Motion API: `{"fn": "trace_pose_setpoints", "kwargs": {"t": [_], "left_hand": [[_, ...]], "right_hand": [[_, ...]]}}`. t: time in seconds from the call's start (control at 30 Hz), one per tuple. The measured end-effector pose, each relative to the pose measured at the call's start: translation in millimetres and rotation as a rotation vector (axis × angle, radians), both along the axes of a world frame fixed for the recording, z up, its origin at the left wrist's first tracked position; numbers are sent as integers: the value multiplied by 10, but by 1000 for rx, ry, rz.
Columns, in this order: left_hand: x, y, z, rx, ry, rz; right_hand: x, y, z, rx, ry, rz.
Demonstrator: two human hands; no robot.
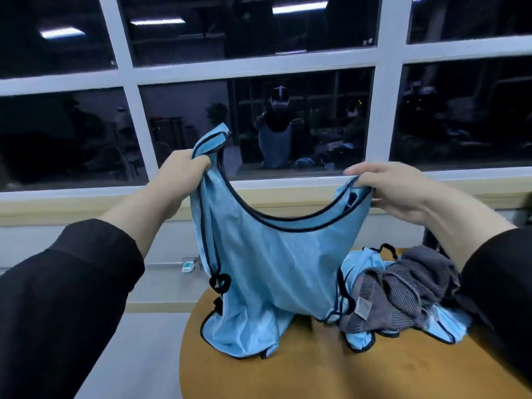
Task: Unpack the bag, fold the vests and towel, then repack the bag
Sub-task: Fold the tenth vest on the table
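Both hands raised over bench [316,375]: left hand [184,168] and right hand [394,188] each grip a shoulder strap of blue vest [267,272], hem on bench. Towel [403,292] heaped on second vest [443,326], right edge.

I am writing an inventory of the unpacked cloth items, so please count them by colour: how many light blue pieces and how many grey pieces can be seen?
Light blue: 2, the held vest gripped by the left hand and the right hand, and the crumpled vest on the table.
Grey: 1, the towel lying on the crumpled vest.
Total: 3
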State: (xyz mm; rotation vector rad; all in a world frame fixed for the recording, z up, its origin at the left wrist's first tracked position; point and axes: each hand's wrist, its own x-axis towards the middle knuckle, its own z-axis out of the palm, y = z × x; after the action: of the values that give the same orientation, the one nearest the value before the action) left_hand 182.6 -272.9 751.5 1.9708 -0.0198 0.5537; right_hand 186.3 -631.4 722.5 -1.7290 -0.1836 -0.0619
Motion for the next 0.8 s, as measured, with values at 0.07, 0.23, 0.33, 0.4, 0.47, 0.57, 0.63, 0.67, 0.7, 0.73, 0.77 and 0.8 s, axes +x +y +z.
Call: {"fn": "trace_pose_setpoints", "kwargs": {"t": [0.07, 0.23, 0.33, 0.4, 0.47, 0.57, 0.63, 0.67, 0.7, 0.73, 0.77, 0.8], "left_hand": [[-29, 41, 16, 24, -25, 1], [-142, 166, 162, -198, -69, -112], [-240, 171, 321, -372, -90, -171], [-321, 137, 465, -495, -116, -217], [-403, 127, 609, -606, -147, -244], [-501, 142, 739, -605, -157, -240], [-569, 151, 777, -511, -147, -251], [-600, 160, 791, -437, -138, -245], [-637, 171, 806, -346, -130, -230], [-667, 183, 821, -264, -120, -214], [-679, 203, 838, -220, -107, -212], [-696, 206, 852, -208, -89, -224]], "right_hand": [[-89, 35, 190, 177, -30, 102], [-264, 78, 611, 420, -119, 323], [-321, 158, 853, 352, -214, 258], [-376, 235, 1012, 227, -309, 119], [-454, 296, 1185, 169, -376, 31], [-565, 299, 1431, 227, -385, 44], [-621, 277, 1536, 145, -383, 20], [-643, 270, 1564, 82, -383, 3], [-659, 263, 1584, 30, -379, -7], [-674, 262, 1594, -11, -369, -5], [-694, 262, 1609, -44, -357, -3], [-708, 266, 1620, -75, -341, 2]]}}
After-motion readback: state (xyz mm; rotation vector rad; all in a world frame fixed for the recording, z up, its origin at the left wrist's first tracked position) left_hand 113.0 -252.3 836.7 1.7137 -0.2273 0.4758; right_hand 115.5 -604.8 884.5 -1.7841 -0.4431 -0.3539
